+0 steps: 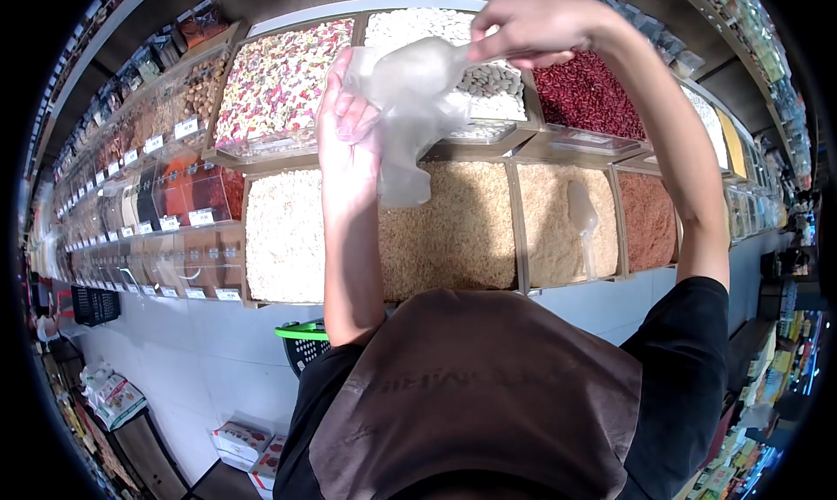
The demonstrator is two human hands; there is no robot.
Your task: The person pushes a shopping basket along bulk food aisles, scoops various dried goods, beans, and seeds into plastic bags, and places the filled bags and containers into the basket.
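My left hand (349, 108), raised over the front bins, grips a clear plastic bag (405, 173) that hangs down from it. From the right, my right hand (536, 31) closes around the handle of a translucent scoop (425, 67). The scoop's bowl is at the bag's upper part; through the cloudy plastic I cannot tell how far inside it is or what it carries. Behind the hands lie white beans (410, 22) and larger speckled beans (497, 90). Below the bag is a bin of tan grain (453, 230).
Mixed coloured beans (279, 81) are at back left, red kidney beans (584, 90) at back right. Another scoop (582, 208) rests in the light-brown grain (549, 247). Red-brown grain (647, 221) fills the bin beside it. A green-handled basket (301, 332) stands near my left side.
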